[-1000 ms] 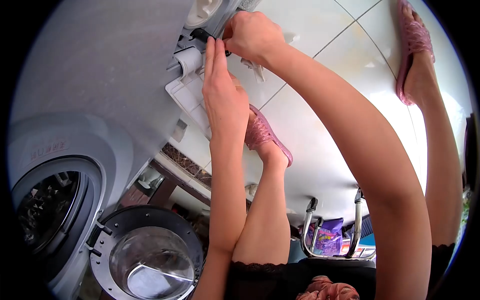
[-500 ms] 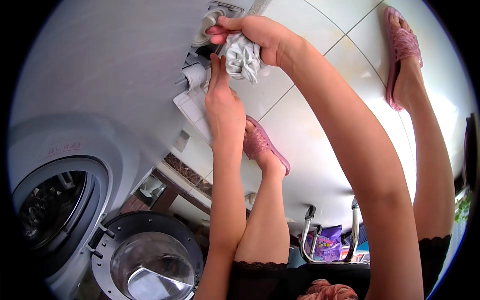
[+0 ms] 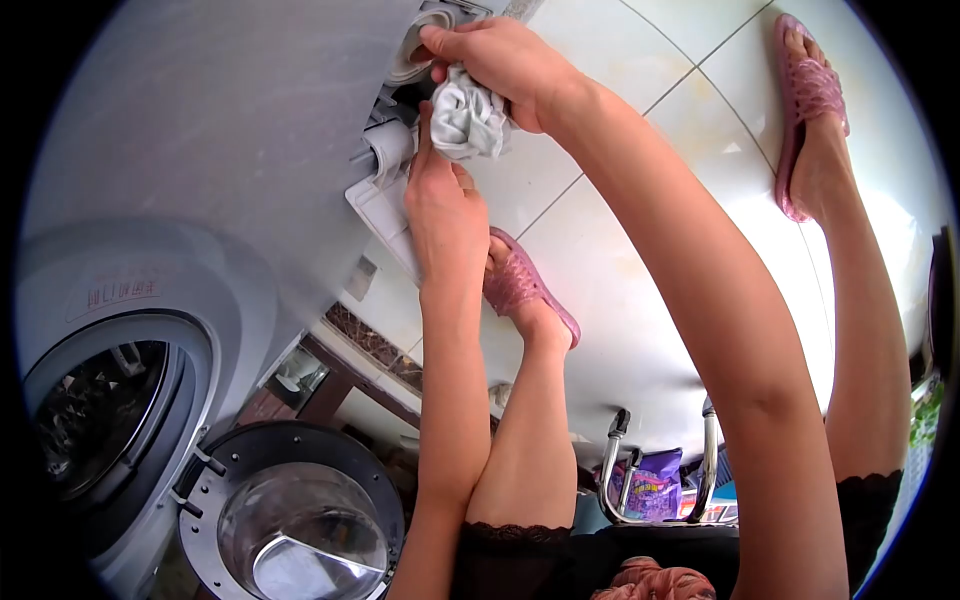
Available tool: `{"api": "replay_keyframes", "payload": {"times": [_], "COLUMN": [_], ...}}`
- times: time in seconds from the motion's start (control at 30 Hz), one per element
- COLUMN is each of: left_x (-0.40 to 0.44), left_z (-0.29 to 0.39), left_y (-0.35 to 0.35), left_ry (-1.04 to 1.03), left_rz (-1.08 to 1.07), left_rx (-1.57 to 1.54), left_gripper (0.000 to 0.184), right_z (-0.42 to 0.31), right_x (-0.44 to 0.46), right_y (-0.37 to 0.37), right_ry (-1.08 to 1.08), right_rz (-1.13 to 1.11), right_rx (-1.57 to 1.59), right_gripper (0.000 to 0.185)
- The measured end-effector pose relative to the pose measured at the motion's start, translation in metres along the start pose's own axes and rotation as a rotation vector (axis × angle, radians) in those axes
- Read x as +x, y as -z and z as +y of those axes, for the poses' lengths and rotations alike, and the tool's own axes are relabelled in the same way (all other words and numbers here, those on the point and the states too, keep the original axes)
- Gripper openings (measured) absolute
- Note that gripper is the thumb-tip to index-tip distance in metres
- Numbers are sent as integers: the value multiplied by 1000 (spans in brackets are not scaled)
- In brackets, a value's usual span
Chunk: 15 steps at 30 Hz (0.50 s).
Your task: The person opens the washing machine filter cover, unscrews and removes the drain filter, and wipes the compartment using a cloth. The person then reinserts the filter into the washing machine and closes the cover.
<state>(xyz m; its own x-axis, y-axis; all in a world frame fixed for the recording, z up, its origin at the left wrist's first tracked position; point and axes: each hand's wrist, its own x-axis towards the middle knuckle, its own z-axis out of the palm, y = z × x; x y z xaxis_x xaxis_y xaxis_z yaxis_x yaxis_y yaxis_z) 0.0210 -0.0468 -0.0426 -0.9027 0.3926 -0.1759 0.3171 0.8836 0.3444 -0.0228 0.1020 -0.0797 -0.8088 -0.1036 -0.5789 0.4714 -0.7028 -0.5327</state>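
A crumpled white cloth (image 3: pixel 468 118) is bunched beneath my right hand (image 3: pixel 520 65), which is closed on it; its lower fingers are hidden. The right thumb reaches onto a round white cap-like part (image 3: pixel 412 50) in the open compartment at the bottom of the washing machine (image 3: pixel 240 130). Just below the cloth, my left hand (image 3: pixel 447 205) has its index finger stretched toward the dark opening, and the other fingers are partly bent. Its fingertips lie against or close to the cloth. Beside this hand are a curved white plastic part (image 3: pixel 388 148) and a white flap (image 3: pixel 383 222).
The washer's round door (image 3: pixel 290 445) stands swung out at lower left, beside the drum opening (image 3: pixel 105 410). My feet, in pink slippers (image 3: pixel 515 280), rest on white floor tiles (image 3: pixel 640 240). Chrome metal legs (image 3: pixel 612 465) and a purple packet (image 3: pixel 655 485) are near the bottom.
The cloth and my right hand have shifted slightly left, toward the compartment. My left hand's fingers have bent more, with the index finger still stretched.
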Motion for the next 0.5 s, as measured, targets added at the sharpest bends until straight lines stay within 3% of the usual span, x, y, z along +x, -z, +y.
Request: {"api": "replay_keyframes", "payload": {"times": [0.03,0.13,0.33,0.5], "left_x": [0,0,-4,-5], "left_z": [0,9,7,9], "left_y": [-1,8,8,10], "left_ry": [-8,8,5,39], "left_rz": [20,-46,-29,2], "left_rx": [-46,4,5,-19], "left_gripper": [38,52,52,49], "right_z": [2,15,21,30], "right_x": [-7,-5,11,18], "right_y": [-3,-19,-15,-19], "right_ry": [296,640,829,851], "right_rz": [207,492,486,482], "right_rx": [-567,-828,-793,-840], "right_gripper": [38,29,32,27]}}
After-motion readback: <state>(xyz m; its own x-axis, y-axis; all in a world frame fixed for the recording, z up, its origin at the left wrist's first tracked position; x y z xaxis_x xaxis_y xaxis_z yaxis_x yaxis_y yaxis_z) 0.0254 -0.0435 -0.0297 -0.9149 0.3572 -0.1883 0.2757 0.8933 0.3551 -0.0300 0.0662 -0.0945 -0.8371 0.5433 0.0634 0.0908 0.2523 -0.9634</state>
